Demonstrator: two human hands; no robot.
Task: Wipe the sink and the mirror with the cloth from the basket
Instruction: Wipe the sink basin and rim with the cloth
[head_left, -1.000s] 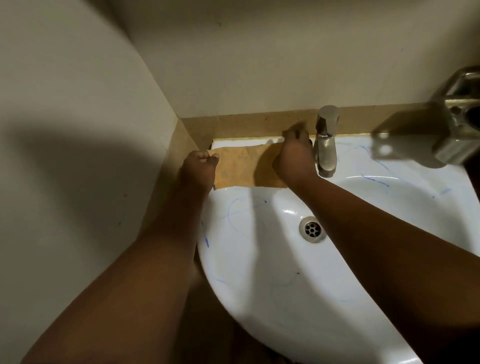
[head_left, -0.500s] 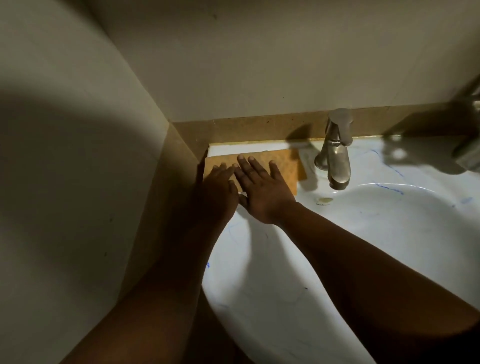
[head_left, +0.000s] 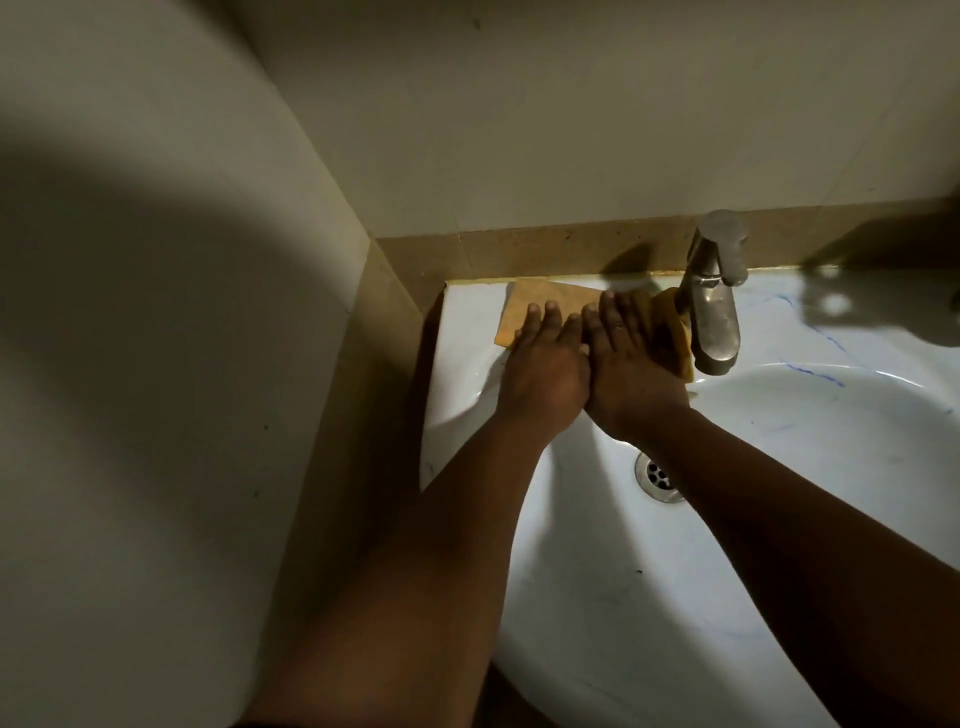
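An orange-tan cloth (head_left: 535, 301) lies flat on the back left ledge of the white sink (head_left: 597, 597), reaching right to the tap. My left hand (head_left: 543, 371) lies on it with straight fingers, pressing it down. My right hand (head_left: 628, 371) lies flat beside it, touching the left hand, its fingers spread over the cloth's right part. Blue pen-like marks streak the sink's rim and bowl. The mirror and the basket are out of view.
A steel tap (head_left: 711, 306) stands just right of my right hand. The drain (head_left: 657, 475) sits under my right forearm. Beige wall tiles (head_left: 156, 364) close in on the left and behind, with a brown stone trim (head_left: 519, 249) along the sink's back.
Both hands went from gripping the cloth's far edge to lying flat on it. The cloth has shifted right, up against the tap, and the hands moved right with it.
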